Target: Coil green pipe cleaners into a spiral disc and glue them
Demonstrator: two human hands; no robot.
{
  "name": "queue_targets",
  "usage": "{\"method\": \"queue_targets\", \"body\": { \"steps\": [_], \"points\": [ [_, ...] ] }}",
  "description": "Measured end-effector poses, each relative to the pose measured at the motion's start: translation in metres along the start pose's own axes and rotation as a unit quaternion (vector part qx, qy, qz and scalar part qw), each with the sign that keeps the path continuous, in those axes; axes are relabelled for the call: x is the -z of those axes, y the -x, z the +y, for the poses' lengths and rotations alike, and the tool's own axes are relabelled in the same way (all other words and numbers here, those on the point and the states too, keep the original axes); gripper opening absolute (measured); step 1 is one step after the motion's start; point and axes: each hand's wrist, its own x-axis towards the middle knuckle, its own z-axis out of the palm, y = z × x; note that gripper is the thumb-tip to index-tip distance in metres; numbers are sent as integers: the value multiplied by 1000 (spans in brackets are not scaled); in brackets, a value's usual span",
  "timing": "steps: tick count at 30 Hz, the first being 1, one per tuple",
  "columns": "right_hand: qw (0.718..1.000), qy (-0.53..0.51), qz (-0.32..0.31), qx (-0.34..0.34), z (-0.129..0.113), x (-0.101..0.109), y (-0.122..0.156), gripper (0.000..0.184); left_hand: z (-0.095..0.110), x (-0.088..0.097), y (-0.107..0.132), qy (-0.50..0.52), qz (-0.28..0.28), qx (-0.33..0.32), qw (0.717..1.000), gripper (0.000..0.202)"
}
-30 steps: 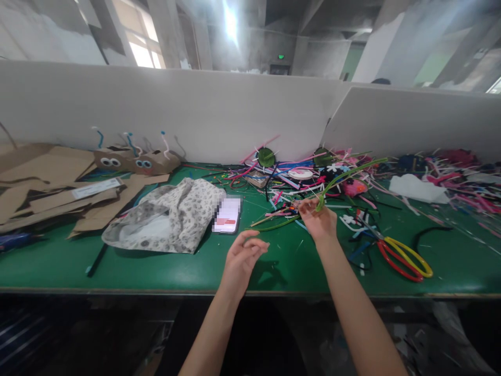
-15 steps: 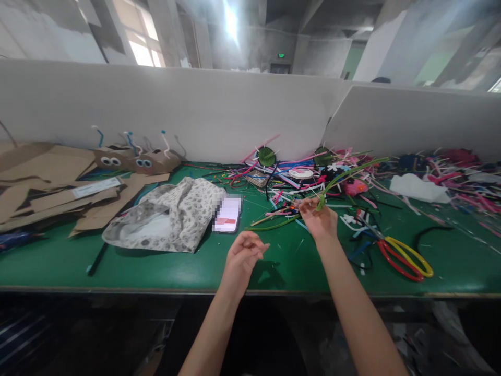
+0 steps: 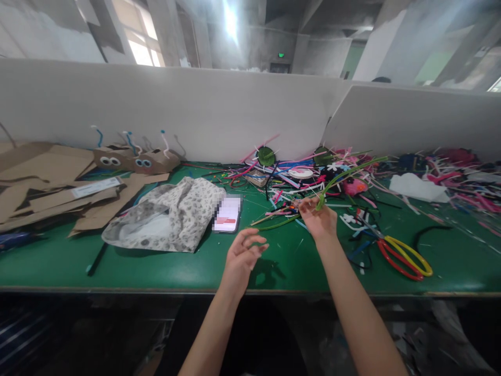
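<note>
R hand (image 3: 320,219) pinches a long bent green pipe cleaner (image 3: 344,176) above the green table (image 3: 164,263), its end arching up-right over the heap of coloured pipe cleaners (image 3: 297,180). L hand (image 3: 240,256) hovers near the table edge, fingers loosely curled, holding nothing. Red-and-yellow-handled scissors (image 3: 405,256) lie to the right, phone w/ blurred screen (image 3: 227,214) to the left beside a speckled cloth (image 3: 168,214).

A bare strip of green surface (image 3: 188,269) is running open along the near edge, around the left hand (image 3: 241,255). A patterned cloth (image 3: 172,214) and phone (image 3: 227,214) are blocking the left, scissors (image 3: 405,256) the right. A heap of pipe cleaners (image 3: 289,180) is crowding the far side, where the right hand (image 3: 319,220) is holding a green pipe cleaner (image 3: 344,175) aloft.
</note>
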Motion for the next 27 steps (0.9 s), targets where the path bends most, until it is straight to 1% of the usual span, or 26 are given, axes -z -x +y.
{"method": "queue_targets", "body": {
  "steps": [5,9,13,18,23,27],
  "points": [
    [1000,0,2,1,0,0,0,5,-1,-5,3,-52,-10,-6,999,46],
    [1000,-2,4,3,0,0,0,3,1,-10,6,-91,-2,-9,996,40],
    [1000,-1,3,5,0,0,0,2,6,-8,6,-133,3,-11,991,37],
    [1000,1,1,5,0,1,0,4,5,-6,8,-118,-11,-18,993,34],
    [1000,6,-5,6,0,1,0,5,-3,-10,7,-99,9,-35,994,37],
    [1000,6,-6,5,0,1,0,6,-6,-10,5,-97,10,-33,995,37]
  ]
}}
